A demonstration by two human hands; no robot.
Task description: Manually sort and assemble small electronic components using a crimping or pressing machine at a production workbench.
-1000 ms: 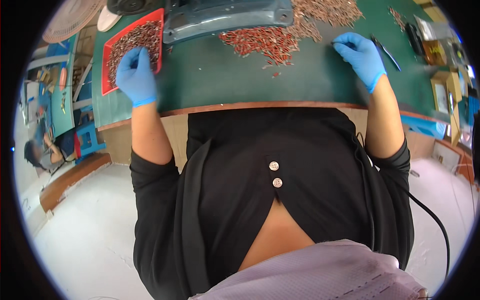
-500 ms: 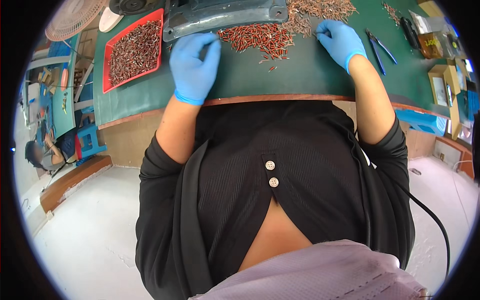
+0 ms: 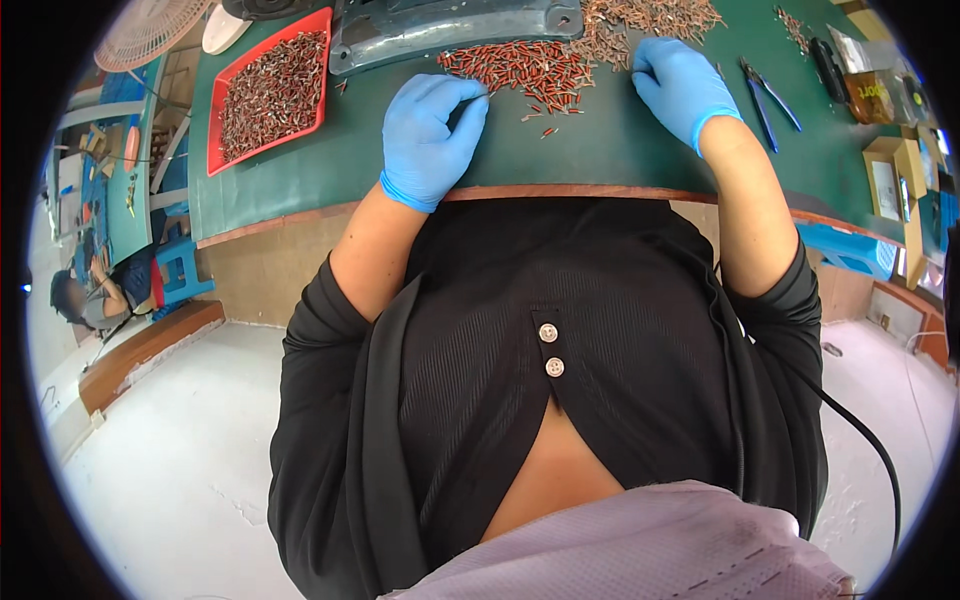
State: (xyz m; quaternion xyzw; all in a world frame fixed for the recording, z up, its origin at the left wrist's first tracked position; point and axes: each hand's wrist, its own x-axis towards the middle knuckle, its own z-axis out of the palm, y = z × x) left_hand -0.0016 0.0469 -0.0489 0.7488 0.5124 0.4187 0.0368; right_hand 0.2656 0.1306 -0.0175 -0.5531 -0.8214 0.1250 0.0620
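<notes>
My left hand point(image 3: 430, 140), in a blue glove, is at the left edge of a pile of small red cylindrical parts with metal ends point(image 3: 535, 75). Its thumb and index finger meet in a pinch; whatever is between the tips is too small to name. My right hand point(image 3: 688, 92), gloved alike, rests at the right beside a heap of copper-coloured small parts point(image 3: 655, 15). Its fingers are curled together and their tips are mostly hidden, so I cannot make out what they hold. A few loose red parts lie just in front of the red pile.
A red tray point(image 3: 322, 110) full of similar parts stands at the left. Behind the red pile is a grey machine base point(image 3: 450, 35). Blue-handled pliers point(image 3: 768, 105) lie right of my right hand, near a small cardboard box point(image 3: 885, 180). Another person point(image 3: 95, 300) sits far left.
My left hand has moved right, from near the machine base's front corner to the red pile's lower left edge. My right hand has stayed almost in place.
</notes>
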